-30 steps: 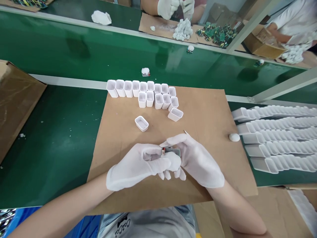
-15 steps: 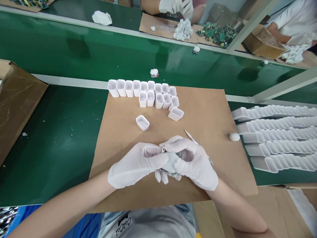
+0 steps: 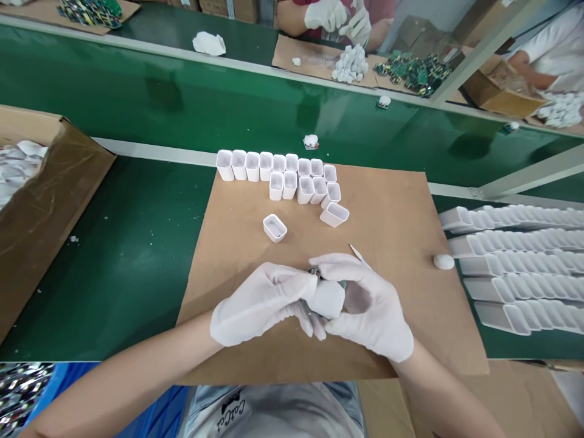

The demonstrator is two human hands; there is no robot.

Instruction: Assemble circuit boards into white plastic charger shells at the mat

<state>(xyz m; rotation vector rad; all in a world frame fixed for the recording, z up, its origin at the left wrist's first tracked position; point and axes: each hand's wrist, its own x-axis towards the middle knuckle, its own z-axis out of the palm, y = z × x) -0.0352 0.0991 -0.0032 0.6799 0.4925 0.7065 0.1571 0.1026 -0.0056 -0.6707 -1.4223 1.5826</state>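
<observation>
My left hand [image 3: 267, 301], in a white glove, is closed on a small assembly with a white rounded cover [image 3: 327, 298], a bit of green board and a metal part. My right hand [image 3: 367, 304], also gloved, has its fingers curled round the right side of the same assembly. Both hands are over the front part of the brown cardboard sheet [image 3: 237, 267]. Beyond them one white cup [image 3: 275, 229] stands alone, and another [image 3: 334, 215] leans near the grouped cups [image 3: 252, 166]. A pointed white tool [image 3: 359, 253] lies partly hidden behind my right hand.
Nested white cups [image 3: 524, 264] lie in rows at the right, near a white round piece [image 3: 443, 261]. A cardboard box [image 3: 59, 201] with white pieces stands left. A blue bin [image 3: 52, 389] is below. Across the divider, another person's gloved hands [image 3: 340, 18] work above white pieces.
The camera view has shifted, so the scene sits further right. My right-hand fingers have opened slightly around the assembly, and more of its white cover shows.
</observation>
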